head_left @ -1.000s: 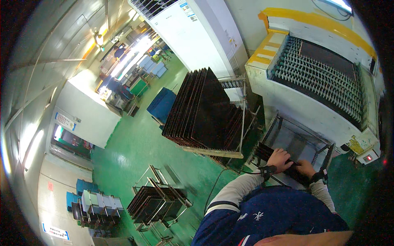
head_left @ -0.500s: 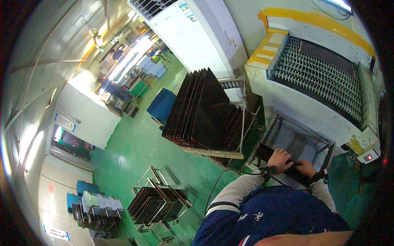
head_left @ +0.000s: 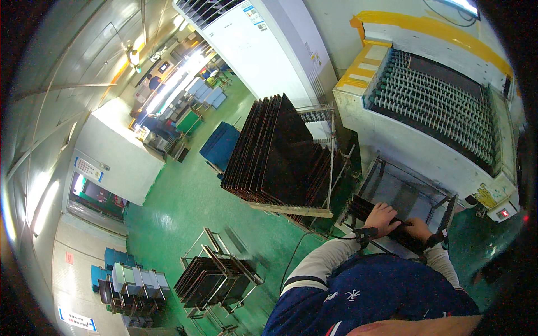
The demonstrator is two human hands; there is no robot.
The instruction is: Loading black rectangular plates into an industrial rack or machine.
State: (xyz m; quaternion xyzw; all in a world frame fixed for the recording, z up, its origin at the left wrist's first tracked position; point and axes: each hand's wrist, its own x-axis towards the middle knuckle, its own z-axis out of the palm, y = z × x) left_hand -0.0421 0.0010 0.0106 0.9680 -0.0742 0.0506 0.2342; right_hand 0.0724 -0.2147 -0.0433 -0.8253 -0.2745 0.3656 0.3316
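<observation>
In front of my body, my left hand (head_left: 383, 219) bends its fingers over the upper edges of thin dark panels (head_left: 363, 207), which stand close together in a metal rack (head_left: 443, 206). Beside it, my right hand (head_left: 417, 230) is closed at the edge of the same row, its fingertips partly hidden. Both hands are near each other, with a dark band round each wrist. How many panels each hand grips cannot be made out.
Beyond the rack stands a white machine with a roller bed (head_left: 437, 106), a dark panel (head_left: 445, 75) lying at its far side. Left of my hands, a large rack holds upright dark panels (head_left: 274, 151). A smaller panel rack (head_left: 216, 280) stands on the green floor (head_left: 162, 218).
The dark panel on the rollers has shifted slightly toward the machine's far side. Something dark has come into view at the right edge. My hands stay nearly in place.
</observation>
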